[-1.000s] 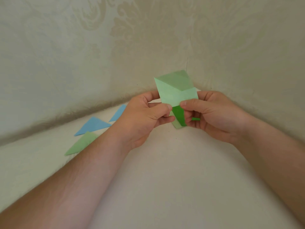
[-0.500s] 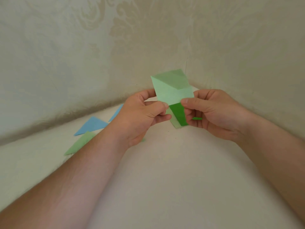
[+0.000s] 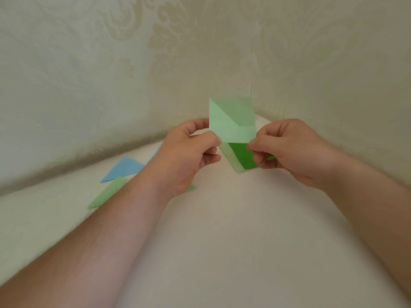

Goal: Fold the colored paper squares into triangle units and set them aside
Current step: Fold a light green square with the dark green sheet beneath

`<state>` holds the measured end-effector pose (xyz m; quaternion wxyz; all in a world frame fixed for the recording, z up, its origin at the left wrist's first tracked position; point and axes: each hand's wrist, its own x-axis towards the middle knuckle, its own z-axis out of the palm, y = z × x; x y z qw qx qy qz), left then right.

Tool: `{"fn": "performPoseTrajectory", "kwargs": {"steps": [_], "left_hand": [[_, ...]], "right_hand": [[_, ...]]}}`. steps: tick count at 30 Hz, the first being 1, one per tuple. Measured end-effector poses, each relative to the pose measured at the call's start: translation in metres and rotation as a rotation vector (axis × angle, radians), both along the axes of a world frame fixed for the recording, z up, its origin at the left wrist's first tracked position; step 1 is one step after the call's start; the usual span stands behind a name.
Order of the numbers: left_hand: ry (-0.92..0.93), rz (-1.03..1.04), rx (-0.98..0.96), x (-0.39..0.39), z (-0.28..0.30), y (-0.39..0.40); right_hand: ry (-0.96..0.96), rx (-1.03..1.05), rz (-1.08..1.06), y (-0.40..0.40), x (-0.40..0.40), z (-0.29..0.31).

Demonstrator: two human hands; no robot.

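You hold a pale green sheet [image 3: 231, 121] upright above the table [image 3: 222, 252], pinched at its lower edge by both hands. Your left hand [image 3: 186, 156] grips the lower left corner between thumb and curled fingers; your right hand [image 3: 291, 150] pinches the lower right corner between thumb and forefinger, the other fingers curled under. The sheet carries a diagonal crease that runs from its upper left corner down toward the right edge — the part above the crease reads as a darker, shaded flap, the part below as lighter. Its top edge is slightly blurred. Below the sheet, between your hands, a stack [image 3: 242, 158] of squares lies on the table in the corner where the walls [image 3: 111, 85] meet: a dark green square on top, a pale one showing along its left edge, its right side hidden by your right hand. To the left, well apart from the stack, folded triangles lie flat on the table — a blue triangle [image 3: 123, 168] nearest the wall, a second blue piece [image 3: 155, 153] mostly hidden behind your left wrist, and a green triangle [image 3: 109, 192] just in front of the first blue one, partly covered by your left forearm. A small green tip [image 3: 190, 188] shows under your left hand; what it belongs to cannot be told.
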<state>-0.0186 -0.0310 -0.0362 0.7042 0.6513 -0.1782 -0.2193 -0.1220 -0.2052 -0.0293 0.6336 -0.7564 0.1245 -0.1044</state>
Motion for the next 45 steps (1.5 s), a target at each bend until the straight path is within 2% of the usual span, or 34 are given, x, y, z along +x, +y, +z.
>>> {"fn": "performPoseTrajectory", "kwargs": {"steps": [3,6,11,17,26,34,39,45], "left_hand": [[0.072,-0.007,-0.08,-0.001,0.001,-0.002],[0.104,-0.048,-0.112,-0.007,0.0,-0.005],[-0.097,-0.054,0.041,-0.018,-0.007,-0.013],[-0.129,-0.044,0.063,-0.021,-0.005,-0.014],[-0.025,-0.038,0.065,-0.009,-0.006,-0.008],[-0.032,-0.034,0.105,-0.004,-0.007,-0.004],[0.049,-0.071,0.063,0.001,-0.004,-0.001],[0.06,-0.044,0.035,0.002,-0.003,0.0]], "right_hand": [[-0.026,-0.035,-0.039,0.001,0.001,-0.001],[-0.034,0.082,-0.048,0.003,0.001,0.001],[-0.018,0.123,0.018,0.008,0.001,0.0],[-0.016,0.097,0.039,0.011,0.002,-0.003],[-0.011,0.118,0.0,0.008,0.002,-0.003],[0.008,0.135,-0.029,0.006,0.003,-0.001],[0.01,0.153,-0.036,0.002,0.002,0.0],[0.019,0.179,-0.038,0.001,0.002,0.001]]}}
